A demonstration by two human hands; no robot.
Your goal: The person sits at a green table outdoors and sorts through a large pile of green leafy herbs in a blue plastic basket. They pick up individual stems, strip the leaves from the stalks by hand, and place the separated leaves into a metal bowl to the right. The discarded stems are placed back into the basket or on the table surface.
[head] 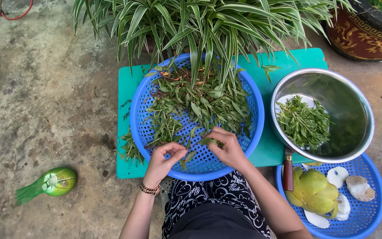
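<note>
left hand (pixel 164 158) at near rim of blue plastic colander (pixel 143 110), fingers curled together, pinching a thin herb sprig (pixel 185 156); the sprig's long axis runs near-to-far with a slight tilt, leafy tip hanging toward the near side. beaded bracelet (pixel 150 189) on that wrist. right hand (pixel 227 147) just right of it, inside the near part of the colander, fingers closed on a small bunch of green leaves (pixel 209 141); the bunch points left, toward the other hand. hands near each other, not touching.

colander: round, perforated, shallow, sitting on a flat teal board (pixel 127 88). a loose heap of narrow-leaved stems (pixel 191 99) fills its far half, with some browned bits among them. a few stray sprigs lie on the board at left.

right: a shiny steel bowl (pixel 354 110), smooth and deep, holding picked green tips (pixel 303 121). near right: a second blue basket (pixel 372 217) with a peeled yellow-green fruit (pixel 312 192), pale rind pieces, and a wooden-handled knife (pixel 288 175). far: striped spider plant (pixel 208 26) and glazed brown pot (pixel 363 37). rough concrete ground (pixel 36 97); a cut green coconut (pixel 58 181) at near left.
</note>
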